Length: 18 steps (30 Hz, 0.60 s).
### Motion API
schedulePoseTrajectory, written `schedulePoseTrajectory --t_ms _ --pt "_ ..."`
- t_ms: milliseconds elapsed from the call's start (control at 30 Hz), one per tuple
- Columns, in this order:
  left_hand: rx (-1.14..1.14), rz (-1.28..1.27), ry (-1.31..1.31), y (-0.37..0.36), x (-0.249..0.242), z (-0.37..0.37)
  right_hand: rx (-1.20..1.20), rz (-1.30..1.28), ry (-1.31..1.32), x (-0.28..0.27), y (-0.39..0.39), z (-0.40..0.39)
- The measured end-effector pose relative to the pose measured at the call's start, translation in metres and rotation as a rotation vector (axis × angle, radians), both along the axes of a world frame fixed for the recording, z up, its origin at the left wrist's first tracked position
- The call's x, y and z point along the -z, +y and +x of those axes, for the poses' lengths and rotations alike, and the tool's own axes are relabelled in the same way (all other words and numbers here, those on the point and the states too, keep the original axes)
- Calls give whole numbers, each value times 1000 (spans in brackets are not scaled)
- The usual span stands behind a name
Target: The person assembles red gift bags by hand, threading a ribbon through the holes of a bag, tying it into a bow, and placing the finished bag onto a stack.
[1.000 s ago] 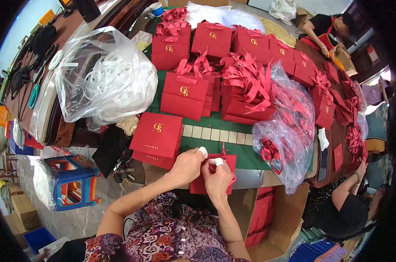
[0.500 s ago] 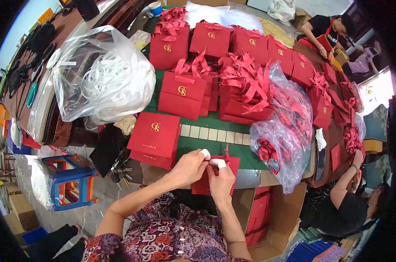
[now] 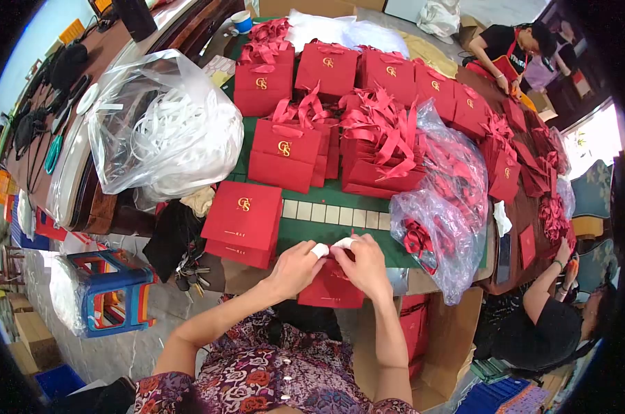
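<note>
A small red paper gift bag [image 3: 331, 290] hangs at the table's front edge, its printed lower side toward me. My left hand [image 3: 300, 268] pinches at the bag's upper edge, fingers closed. From the other side my right hand [image 3: 365, 268] is closed at the same edge, its fingertips close to the left ones. White covers wrap a finger on each hand. Whether a ribbon lies between the fingertips is hidden. To the left lie flat red bags [image 3: 242, 217] with a gold logo, stacked and overhanging the edge.
Several red bags with ribbon handles [image 3: 285, 155] stand behind on the green mat [image 3: 312, 234]. A clear plastic bag of red ribbons [image 3: 450, 207] sits right, one of white ribbons [image 3: 174, 131] left. An open carton [image 3: 450, 345] stands below. Two other people work at right.
My right hand has moved up and right, turning over the bag's top edge. My left hand has shifted slightly. The red ribbon end that stood up beside the right hand no longer shows.
</note>
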<state>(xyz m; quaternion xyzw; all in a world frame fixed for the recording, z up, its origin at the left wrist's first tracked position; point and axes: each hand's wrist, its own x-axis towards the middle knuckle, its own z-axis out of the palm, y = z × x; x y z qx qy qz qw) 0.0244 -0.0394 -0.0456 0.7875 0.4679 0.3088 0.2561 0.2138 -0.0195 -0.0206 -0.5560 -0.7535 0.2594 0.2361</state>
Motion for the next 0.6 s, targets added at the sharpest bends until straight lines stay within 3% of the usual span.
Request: schedulePoseTrajectory --t_ms 67,133,300,433,600 --pt "28 9 -35 -1 3 -2 -64 -49 -21 -4 11 7" --pt "61 13 -71 -2 3 -3 -201 -589 144 -11 26 15" --pt "143 59 -71 3 3 -7 -312 -584 188 8 39 21" --pt "126 63 -114 4 7 -8 -279 -702 418 17 38 19" --pt "79 -109 -96 2 -3 -5 -187 -816 435 9 36 14"
